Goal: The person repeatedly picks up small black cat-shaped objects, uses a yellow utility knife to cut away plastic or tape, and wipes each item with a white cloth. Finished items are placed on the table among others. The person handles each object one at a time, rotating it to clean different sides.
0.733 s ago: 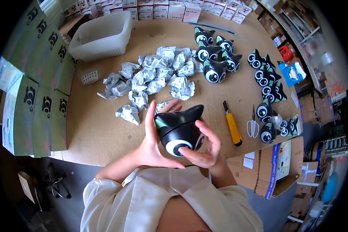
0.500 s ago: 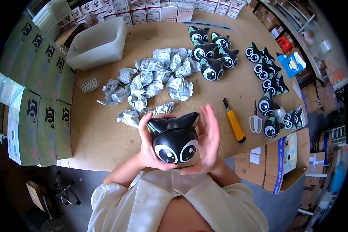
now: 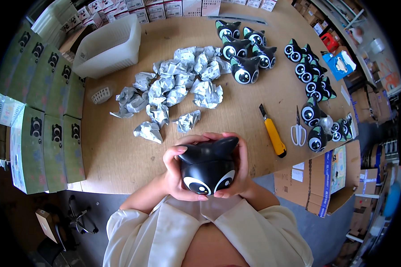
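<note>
A glossy black cat-head figure with pointed ears and large white-rimmed eyes is held close to my chest, above the table's near edge. My left hand wraps its left side, the thumb up by one ear. Around the right side curls my right hand, fingers over the back and thumb below an eye. Beyond the figure lie crumpled silver-grey paper wads. A yellow utility knife and white-handled scissors rest to the right.
More black cat heads stand at the back right, with smaller ones along the right edge. A translucent plastic basket sits at the back left. Green boxes are stacked on the left; an open carton stands below the right edge.
My right hand, held apart from the figure before, now grips its right side. The figure has tipped forward slightly and come a little nearer to me.
</note>
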Tool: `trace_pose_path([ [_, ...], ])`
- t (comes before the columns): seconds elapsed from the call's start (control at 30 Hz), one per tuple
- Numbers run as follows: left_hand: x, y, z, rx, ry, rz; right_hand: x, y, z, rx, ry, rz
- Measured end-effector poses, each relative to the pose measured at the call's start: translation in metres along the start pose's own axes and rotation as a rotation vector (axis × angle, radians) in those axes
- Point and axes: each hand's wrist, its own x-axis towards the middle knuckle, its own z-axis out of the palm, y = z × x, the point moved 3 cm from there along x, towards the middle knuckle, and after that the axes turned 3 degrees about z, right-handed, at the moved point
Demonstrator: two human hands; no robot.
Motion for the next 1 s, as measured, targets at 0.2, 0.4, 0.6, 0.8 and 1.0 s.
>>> trace_pose_path([
  [0.2,0.008,0.006,-0.002,-0.062,0.009,-0.043,-0.001,0.0,-0.002,0.065,-0.004,0.007],
  [0.4,0.002,0.001,0.0,-0.079,0.065,-0.018,0.002,-0.005,-0.005,0.025,-0.049,0.016],
  [0.6,0.003,0.001,-0.001,-0.073,0.168,-0.159,0.004,-0.001,-0.005,0.145,0.054,0.182],
  [0.8,0.001,-0.026,-0.007,-0.733,0.495,-1.18,0.017,0.017,-0.041,0.114,0.159,0.377],
  [1.0,0.009,-0.034,-0.005,-0.946,0.499,-1.241,0.011,0.024,-0.06,0.069,0.249,0.568],
])
